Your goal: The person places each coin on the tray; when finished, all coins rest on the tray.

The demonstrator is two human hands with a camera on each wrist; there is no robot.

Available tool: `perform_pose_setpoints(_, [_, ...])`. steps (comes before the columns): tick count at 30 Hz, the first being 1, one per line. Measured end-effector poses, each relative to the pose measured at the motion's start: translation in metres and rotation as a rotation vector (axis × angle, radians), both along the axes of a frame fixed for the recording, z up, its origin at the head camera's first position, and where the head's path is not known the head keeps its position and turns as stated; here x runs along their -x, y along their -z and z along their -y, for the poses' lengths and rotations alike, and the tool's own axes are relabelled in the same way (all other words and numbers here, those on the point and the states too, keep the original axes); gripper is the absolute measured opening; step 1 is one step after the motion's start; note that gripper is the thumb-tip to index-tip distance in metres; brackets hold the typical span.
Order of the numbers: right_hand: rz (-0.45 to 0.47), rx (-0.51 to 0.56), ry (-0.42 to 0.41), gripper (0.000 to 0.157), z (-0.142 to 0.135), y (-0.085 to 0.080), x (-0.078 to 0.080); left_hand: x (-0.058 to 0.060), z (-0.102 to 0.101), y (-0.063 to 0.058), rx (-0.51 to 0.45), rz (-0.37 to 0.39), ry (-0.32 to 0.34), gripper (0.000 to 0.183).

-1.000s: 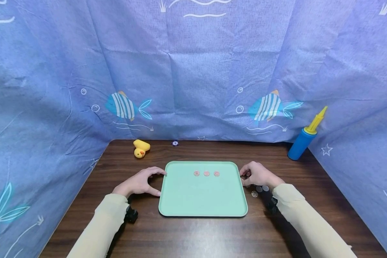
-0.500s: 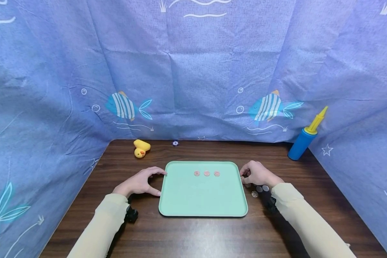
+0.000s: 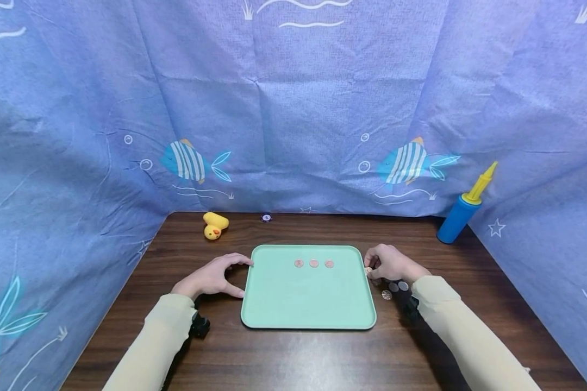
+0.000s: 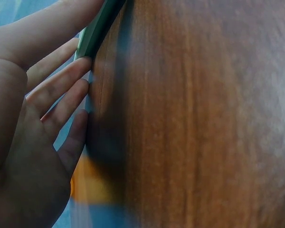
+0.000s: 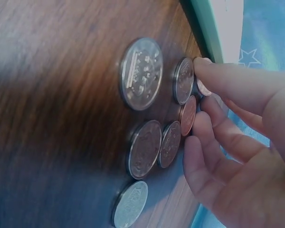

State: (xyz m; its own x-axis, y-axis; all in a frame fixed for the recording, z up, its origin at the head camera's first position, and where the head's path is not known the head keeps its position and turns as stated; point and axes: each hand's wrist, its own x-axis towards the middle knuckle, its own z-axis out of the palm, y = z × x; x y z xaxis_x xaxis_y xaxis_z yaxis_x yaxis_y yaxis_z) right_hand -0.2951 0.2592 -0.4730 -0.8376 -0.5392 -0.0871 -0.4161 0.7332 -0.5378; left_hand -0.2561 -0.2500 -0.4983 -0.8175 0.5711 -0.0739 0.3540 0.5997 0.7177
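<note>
A pale green tray [image 3: 308,298] lies on the table, with three copper coins [image 3: 314,263] in a row near its far side. My left hand [image 3: 214,277] touches the tray's left edge, fingers stretched and thumb apart; the left wrist view shows those fingers [image 4: 61,90] against the rim. Beside the tray's right edge my right hand [image 3: 388,263] pinches a copper coin [image 5: 203,87] between thumb and fingers. Several loose coins lie under and near that hand: a large silver coin [image 5: 142,73], other silver ones, and another copper coin [image 5: 188,116].
A yellow rubber duck [image 3: 214,225] and a small dark poker chip [image 3: 266,218] sit at the back left of the wooden table [image 3: 293,358]. A blue and yellow hand pump [image 3: 462,209] leans at the back right. Blue fish-print cloth [image 3: 303,108] hangs behind and at both sides.
The right fingers have shifted slightly at the tray's right edge, and a coin shows between them. The left hand and the row of coins have stayed where they were.
</note>
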Motion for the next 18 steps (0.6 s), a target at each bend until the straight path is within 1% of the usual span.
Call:
perform_pose_setpoints(9, [-0.03, 0.021, 0.003, 0.017, -0.003, 0.0014, 0.0, 0.0002, 0.0007, 0.001, 0.009, -0.009, 0.002, 0.077])
perform_pose_setpoints(18, [-0.011, 0.023, 0.032, 0.018, -0.0036, 0.0026, 0.0017, -0.0003, -0.0001, -0.0011, 0.008, 0.002, -0.004, 0.077])
